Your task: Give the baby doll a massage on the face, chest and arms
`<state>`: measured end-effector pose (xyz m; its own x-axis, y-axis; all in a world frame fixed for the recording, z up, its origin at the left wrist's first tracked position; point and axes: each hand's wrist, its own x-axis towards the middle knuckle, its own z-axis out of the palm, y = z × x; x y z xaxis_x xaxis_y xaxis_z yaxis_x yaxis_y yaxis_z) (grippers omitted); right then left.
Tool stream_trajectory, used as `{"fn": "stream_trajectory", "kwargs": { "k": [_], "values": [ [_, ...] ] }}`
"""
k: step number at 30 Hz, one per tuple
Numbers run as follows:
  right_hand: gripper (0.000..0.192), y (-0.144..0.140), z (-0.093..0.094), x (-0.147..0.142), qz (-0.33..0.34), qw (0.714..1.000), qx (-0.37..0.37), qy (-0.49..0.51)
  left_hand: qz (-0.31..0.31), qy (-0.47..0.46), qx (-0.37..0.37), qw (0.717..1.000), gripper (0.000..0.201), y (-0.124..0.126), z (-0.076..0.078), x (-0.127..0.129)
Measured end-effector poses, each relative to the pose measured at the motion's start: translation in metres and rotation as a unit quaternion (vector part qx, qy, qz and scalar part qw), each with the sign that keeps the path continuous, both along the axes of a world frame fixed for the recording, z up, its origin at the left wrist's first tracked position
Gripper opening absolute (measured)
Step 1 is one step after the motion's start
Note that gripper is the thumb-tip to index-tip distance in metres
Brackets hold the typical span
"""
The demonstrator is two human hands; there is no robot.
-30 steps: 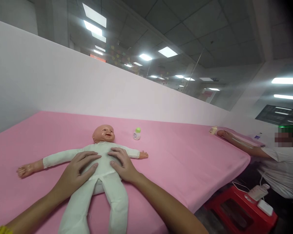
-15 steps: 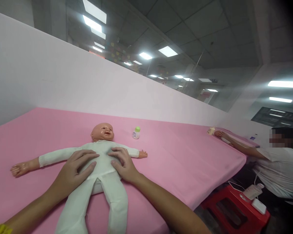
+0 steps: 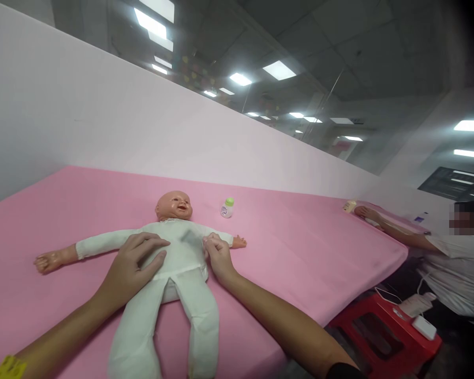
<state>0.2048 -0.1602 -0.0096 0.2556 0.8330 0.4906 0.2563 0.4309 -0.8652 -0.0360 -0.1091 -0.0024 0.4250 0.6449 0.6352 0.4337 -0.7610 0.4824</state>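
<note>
A baby doll point(image 3: 184, 247) in a white cloth suit lies on its back, arms spread, on a pink-covered table point(image 3: 300, 252). My left hand point(image 3: 136, 260) rests on one side of its torso, fingers stretched out over the cloth. On the other side, my right hand point(image 3: 219, 255) is at the edge of the chest near the armpit, its fingers curled together. Whether cloth is caught between them is hidden. Past the doll's shoulder stands a small clear bottle point(image 3: 226, 209) with a green cap.
A white partition point(image 3: 142, 121) runs along the table's back. At the far right a person point(image 3: 458, 263) in a white shirt reaches onto the table, near a pale bottle point(image 3: 348, 206). A red stool point(image 3: 383, 331) below holds a white device and other items.
My right hand has slid outward from the doll's chest to its side, and its fingers have curled in. My left hand stays on the torso. The view has shifted slightly.
</note>
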Motion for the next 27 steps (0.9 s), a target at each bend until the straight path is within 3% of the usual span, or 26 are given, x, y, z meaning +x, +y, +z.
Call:
{"fn": "stream_trajectory", "kwargs": {
  "k": [6,10,15,27],
  "values": [
    [0.063,0.008,-0.01,0.007,-0.003,0.982,-0.059,0.182,0.013,-0.016,-0.013,1.0,0.024,-0.007,0.009,0.002],
    [0.053,0.015,-0.013,0.012,0.02,0.963,-0.071,0.257,0.026,-0.02,-0.012,0.999,0.033,-0.01,0.011,0.003],
    [0.039,0.016,-0.009,0.014,0.022,0.945,-0.095,0.314,0.013,-0.027,-0.004,1.0,0.051,-0.011,0.006,0.005],
    [0.032,0.003,-0.001,0.022,0.037,0.894,-0.148,0.422,0.018,-0.043,-0.061,0.997,0.051,-0.014,0.003,0.008]
  ]
}}
